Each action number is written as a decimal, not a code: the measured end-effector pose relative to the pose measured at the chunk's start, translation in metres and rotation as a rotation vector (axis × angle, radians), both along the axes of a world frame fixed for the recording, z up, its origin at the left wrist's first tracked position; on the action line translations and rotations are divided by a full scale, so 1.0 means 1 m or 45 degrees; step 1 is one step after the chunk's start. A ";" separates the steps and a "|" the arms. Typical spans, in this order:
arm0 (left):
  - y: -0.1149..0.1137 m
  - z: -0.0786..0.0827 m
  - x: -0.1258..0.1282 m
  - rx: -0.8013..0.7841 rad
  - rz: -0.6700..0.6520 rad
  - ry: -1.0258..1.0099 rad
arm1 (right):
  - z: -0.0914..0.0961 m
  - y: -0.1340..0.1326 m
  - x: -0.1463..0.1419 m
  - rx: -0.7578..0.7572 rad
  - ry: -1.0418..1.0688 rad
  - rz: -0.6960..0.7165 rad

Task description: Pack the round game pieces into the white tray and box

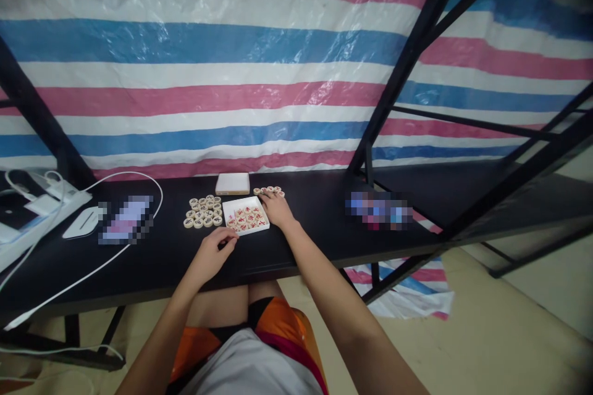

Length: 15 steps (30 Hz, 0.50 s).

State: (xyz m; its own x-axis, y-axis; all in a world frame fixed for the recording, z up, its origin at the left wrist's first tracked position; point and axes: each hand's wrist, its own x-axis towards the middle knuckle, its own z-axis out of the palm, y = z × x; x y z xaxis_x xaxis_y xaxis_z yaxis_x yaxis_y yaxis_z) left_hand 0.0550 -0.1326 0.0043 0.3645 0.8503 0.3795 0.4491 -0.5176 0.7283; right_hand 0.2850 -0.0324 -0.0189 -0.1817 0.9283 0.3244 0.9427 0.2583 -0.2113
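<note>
A shallow white box holds several round xiangqi pieces with red characters. My left hand is at its front left corner, thumb and curled fingers closed on the rim. Beyond the box's right side, my right hand reaches over a small group of red-marked xiangqi pieces, its fingers stretched out and touching them. The hand covers part of that group. To the left of the box, xiangqi pieces with dark characters lie flat in rows. Behind it rests a white box lid.
The black tabletop has a metal frame post at right. A white cable, a power strip, a white flat device and a blurred phone-like item lie left. Another blurred item sits right. Striped sheeting hangs behind.
</note>
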 end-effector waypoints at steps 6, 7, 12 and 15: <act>0.001 -0.003 -0.001 -0.021 0.002 -0.030 | 0.007 -0.005 -0.001 0.055 0.037 -0.135; 0.001 -0.003 0.000 -0.020 0.003 -0.032 | 0.008 -0.006 -0.001 0.064 0.039 -0.164; 0.000 -0.002 0.000 -0.008 0.004 -0.024 | 0.010 -0.004 -0.002 0.104 -0.009 -0.221; 0.000 -0.002 0.000 0.002 -0.004 -0.020 | 0.007 0.002 -0.001 0.086 -0.057 -0.175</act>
State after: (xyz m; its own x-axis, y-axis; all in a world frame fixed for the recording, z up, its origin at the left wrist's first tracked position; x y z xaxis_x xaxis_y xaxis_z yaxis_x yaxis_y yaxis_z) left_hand 0.0552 -0.1325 0.0027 0.3613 0.8486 0.3864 0.4361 -0.5200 0.7344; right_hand 0.2835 -0.0309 -0.0118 -0.0702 0.9218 0.3813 0.9781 0.1386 -0.1551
